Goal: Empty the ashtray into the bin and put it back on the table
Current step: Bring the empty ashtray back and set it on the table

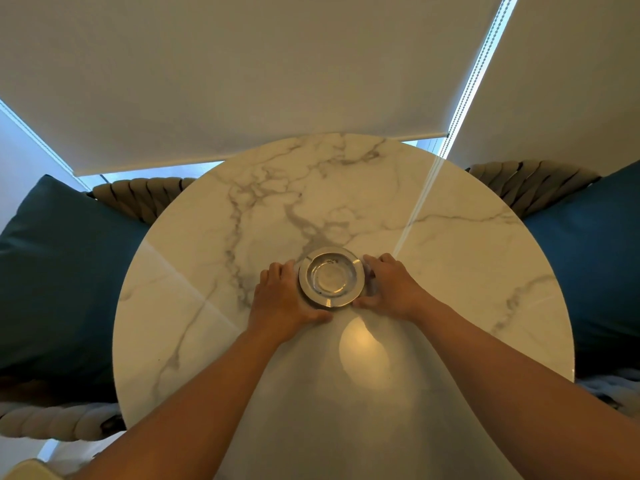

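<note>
On the marble table [450, 271], a round metal ashtray [331, 277] looks empty.

Round marble table [450, 271] bare all around the metal ashtray [331, 276]; left hand [285, 299] and right hand [389, 287] flank its sides.

We count one round metal ashtray [331, 277] on one round marble table [450, 258]. We have two hands on it: one left hand [284, 299], one right hand [389, 287]. Two blue cushions flank the table, one on the left [65, 271] and one on the right [595, 258]. Two roller blinds hang behind.
</note>
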